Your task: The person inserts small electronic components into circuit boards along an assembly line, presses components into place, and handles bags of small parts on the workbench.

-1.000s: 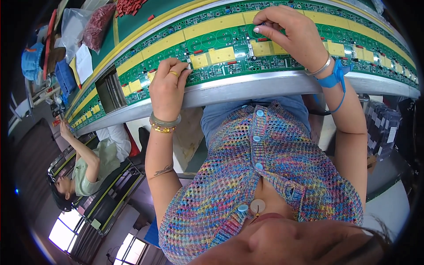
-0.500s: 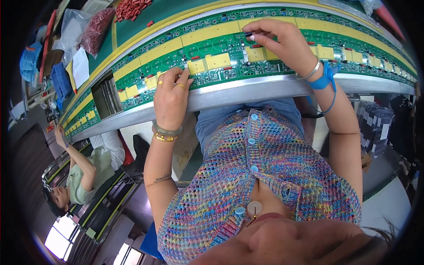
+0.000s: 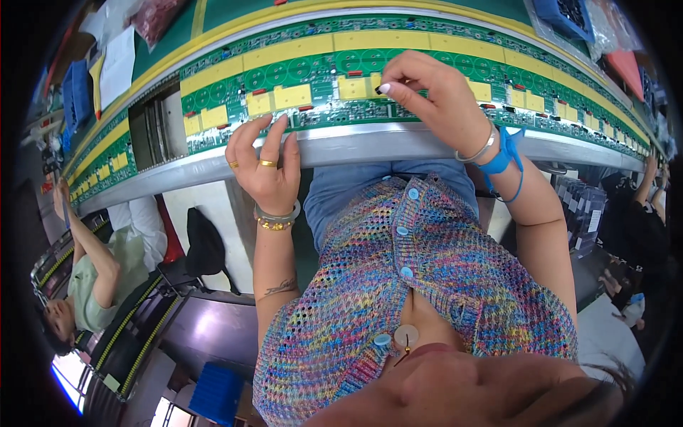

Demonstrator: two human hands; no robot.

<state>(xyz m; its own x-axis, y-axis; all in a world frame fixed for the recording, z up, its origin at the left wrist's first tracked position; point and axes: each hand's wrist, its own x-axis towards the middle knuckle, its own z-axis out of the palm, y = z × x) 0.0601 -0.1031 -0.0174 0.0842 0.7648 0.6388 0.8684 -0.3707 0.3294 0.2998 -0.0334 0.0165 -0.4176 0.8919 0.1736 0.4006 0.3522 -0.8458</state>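
Note:
A row of green circuit boards with yellow panels and small red parts runs along a silver metal rail in front of me. My right hand is over the boards, thumb and forefinger pinching a small dark component just at a yellow patch. What the component's lower end touches is hard to make out. My left hand rests by the boards' near edge above the rail. Its fingers are spread and hold nothing.
A dark gap breaks the board row at left. Beyond it lie a white paper and a blue bin. Another blue bin of dark parts stands far right. A person sits at left; another person's arm reaches in at right.
My left fingers have come back from the boards and spread apart. My right hand has moved nearer, bringing the dark component down to a board. The view has shifted.

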